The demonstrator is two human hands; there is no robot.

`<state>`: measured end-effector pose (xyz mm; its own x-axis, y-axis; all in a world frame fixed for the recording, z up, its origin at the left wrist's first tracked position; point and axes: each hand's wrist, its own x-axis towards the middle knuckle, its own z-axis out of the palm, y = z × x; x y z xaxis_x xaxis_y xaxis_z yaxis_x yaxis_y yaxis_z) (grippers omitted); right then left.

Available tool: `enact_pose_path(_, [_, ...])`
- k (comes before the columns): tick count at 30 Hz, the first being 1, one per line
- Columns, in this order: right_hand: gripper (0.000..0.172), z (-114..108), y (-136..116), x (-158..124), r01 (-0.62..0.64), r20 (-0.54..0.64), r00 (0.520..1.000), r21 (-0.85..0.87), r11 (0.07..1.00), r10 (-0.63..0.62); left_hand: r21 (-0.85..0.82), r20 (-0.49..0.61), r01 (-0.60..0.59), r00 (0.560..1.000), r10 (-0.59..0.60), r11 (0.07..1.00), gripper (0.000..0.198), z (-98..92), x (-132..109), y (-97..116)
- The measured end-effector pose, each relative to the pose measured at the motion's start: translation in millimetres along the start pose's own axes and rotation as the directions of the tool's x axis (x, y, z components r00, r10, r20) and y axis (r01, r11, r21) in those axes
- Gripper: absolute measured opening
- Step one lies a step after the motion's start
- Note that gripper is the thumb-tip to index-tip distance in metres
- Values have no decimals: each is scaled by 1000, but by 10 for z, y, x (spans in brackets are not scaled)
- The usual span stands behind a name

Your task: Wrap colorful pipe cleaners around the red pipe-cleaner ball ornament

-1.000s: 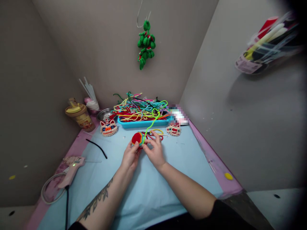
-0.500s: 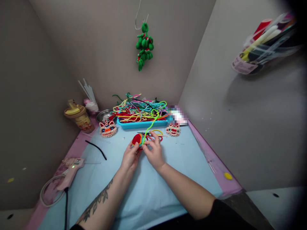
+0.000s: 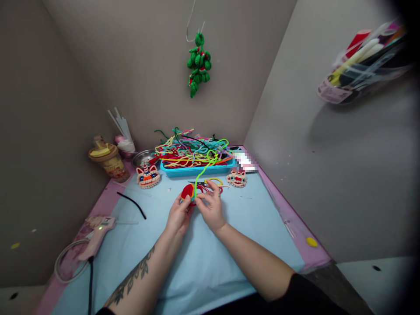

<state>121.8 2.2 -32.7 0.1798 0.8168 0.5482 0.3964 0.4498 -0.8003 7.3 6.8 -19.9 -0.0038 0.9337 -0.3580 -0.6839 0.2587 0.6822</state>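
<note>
My left hand (image 3: pixel 179 215) pinches the lower edge of a small red coiled piece (image 3: pixel 188 191) held just above the blue mat (image 3: pixel 197 262). My right hand (image 3: pixel 211 208) is closed on the lime-green pipe cleaner (image 3: pixel 201 168) where it meets the red piece. The green strand rises and curls back toward the blue tray (image 3: pixel 197 169) heaped with coloured pipe cleaners. Red and yellow loops (image 3: pixel 215 181) lie just beyond my right fingers.
Two finished lion-face pieces lie on the mat, one at the left (image 3: pixel 148 176) and one at the right (image 3: pixel 236 177). A black pipe cleaner (image 3: pixel 133 204), a pink glue gun (image 3: pixel 95 229), a lidded cup (image 3: pixel 110 162), a metal bowl (image 3: pixel 143 157), a green hanging ornament (image 3: pixel 198 63).
The green strand has swung left and now bends over the red piece. My hands stay in almost the same place, fingers shifted slightly.
</note>
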Motion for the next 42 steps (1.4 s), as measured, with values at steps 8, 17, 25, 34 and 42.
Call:
enact_pose_path(8, [11, 10, -3, 4, -14, -10, 1000, 32, 999, 14, -2, -4, 8, 1000, -8, 1000, 36, -8, 1, -11])
enact_pose_path(17, [12, -61, 46, 79, -52, -20, 998, 37, 998, 53, 11, 23, -39, 999, 39, 999, 43, -25, 0, 61])
enact_pose_path(25, [27, -141, 234, 207, -329, 100, 944, 230, 916, 314, 117, 63, -44, 997, 37, 992, 66, -15, -7, 60])
enact_pose_path(34, [31, -123, 224, 253, -470, 233, 882, 431, 770, 408, 150, 125, 7, 992, -26, 989, 72, 4, -34, 84])
enact_pose_path(42, [29, -101, 187, 225, -442, 79, 882, 478, 759, 464, 438, -20, -350, 917, 399, 828, 73, -66, -8, 113])
